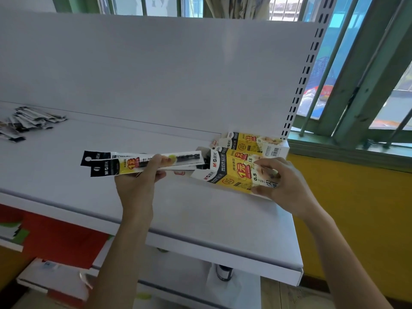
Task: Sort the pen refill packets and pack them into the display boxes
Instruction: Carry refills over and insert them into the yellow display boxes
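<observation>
**Inspector:** Far left of the shelf (pixel 200 210)?

**Assistant:** A pile of loose packets (pixel 26 122), black and white, lies near the back panel (pixel 156 70), well apart from everything else.

**Inspector:** Left hand (pixel 142 172)?

**Assistant:** Its grip is clasped round a bundle of refill packets (pixel 124 163), fingers over the top and thumb beneath. The bundle is held level above the shelf. The black hanger tabs point left. The right ends reach the open mouth of the near display box (pixel 231 172). How far in they sit, I cannot tell.

**Inspector:** State of that box?

**Assistant:** Yellow, white and black, lying on its side on the shelf, mouth facing left, one flap folded outward onto the shelf.

**Inspector:** Behind it?

**Assistant:** A second display box (pixel 252 143) of the same print, just beside the first and against the back panel, at the right end of the shelf.

**Inspector:** Right hand (pixel 281 181)?

**Assistant:** Its grip holds the right end of the near display box, fingertips on the top face, thumb at the lower front edge.

**Inspector:** Further right?

**Assistant:** A window (pixel 356 85) with green bars above a yellow wall.
</observation>
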A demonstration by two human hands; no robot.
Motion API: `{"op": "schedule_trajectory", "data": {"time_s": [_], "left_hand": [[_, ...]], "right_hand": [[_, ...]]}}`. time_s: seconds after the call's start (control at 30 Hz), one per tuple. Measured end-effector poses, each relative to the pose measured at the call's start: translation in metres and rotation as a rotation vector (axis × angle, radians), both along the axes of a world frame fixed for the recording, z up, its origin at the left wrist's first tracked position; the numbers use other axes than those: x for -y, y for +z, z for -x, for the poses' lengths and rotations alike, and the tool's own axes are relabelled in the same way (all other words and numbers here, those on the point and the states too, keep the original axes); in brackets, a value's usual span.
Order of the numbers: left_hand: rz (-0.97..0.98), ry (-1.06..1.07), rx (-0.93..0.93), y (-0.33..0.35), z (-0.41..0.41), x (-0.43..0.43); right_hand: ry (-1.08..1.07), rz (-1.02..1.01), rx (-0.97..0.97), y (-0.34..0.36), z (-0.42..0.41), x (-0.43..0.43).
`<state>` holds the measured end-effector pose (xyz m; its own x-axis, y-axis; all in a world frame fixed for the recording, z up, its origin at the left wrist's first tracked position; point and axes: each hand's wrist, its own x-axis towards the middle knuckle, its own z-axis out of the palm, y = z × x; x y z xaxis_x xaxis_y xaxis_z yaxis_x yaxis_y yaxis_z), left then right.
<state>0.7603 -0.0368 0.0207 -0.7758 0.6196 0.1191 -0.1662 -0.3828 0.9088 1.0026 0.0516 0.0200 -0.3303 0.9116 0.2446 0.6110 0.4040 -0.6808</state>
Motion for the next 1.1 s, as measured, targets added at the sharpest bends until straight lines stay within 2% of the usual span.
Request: {"op": "schedule_trajectory", "data": {"time_s": [0.13,0.2,0.3,0.33,0.37,0.43,0.47,0.5,0.63,0.83,0.9,0.97,1.0,1.1], "left_hand": [[0.133,-0.092,-0.149,0.0,-0.006,-0.002],[0.201,-0.136,-0.228,0.0,-0.009,-0.004],[0.289,-0.091,-0.354,0.002,-0.011,-0.007],[0.266,-0.072,-0.304,0.003,-0.012,-0.007],[0.208,-0.087,-0.171,0.005,-0.013,-0.006],[0.073,-0.161,0.182,0.007,-0.012,-0.006],[0.038,-0.169,0.278,0.006,-0.012,-0.005],[0.05,-0.165,0.277,0.005,-0.012,-0.004],[0.182,-0.249,-0.111,0.004,-0.015,-0.004],[0.372,-0.424,-0.387,0.002,-0.021,0.0],[0.364,-0.288,-0.393,0.0,-0.014,0.0],[0.243,-0.13,-0.246,0.002,-0.004,0.002],[0.193,-0.099,-0.252,0.002,0.001,0.002],[0.259,-0.244,-0.611,0.001,0.001,0.001]], "right_hand": [[0.028,0.0,0.0,0.001,0.002,0.002],[0.039,-0.041,0.062,0.001,0.004,0.003],[0.031,-0.115,0.182,0.0,0.005,0.004],[0.026,-0.114,0.178,0.0,0.005,0.005],[0.021,-0.104,0.152,0.0,0.005,0.005],[0.019,-0.081,0.089,0.004,0.003,0.006],[0.024,-0.075,0.077,0.005,0.003,0.006],[0.031,-0.081,0.081,0.005,0.003,0.007],[0.036,-0.137,0.153,0.003,0.009,0.009],[0.064,-0.126,0.179,0.0,0.012,0.013],[0.037,-0.123,0.185,-0.001,0.008,0.013],[0.007,-0.124,0.185,-0.001,0.003,0.012],[-0.002,-0.125,0.186,-0.001,0.001,0.012],[-0.001,-0.135,0.182,0.001,0.003,0.014]]}}
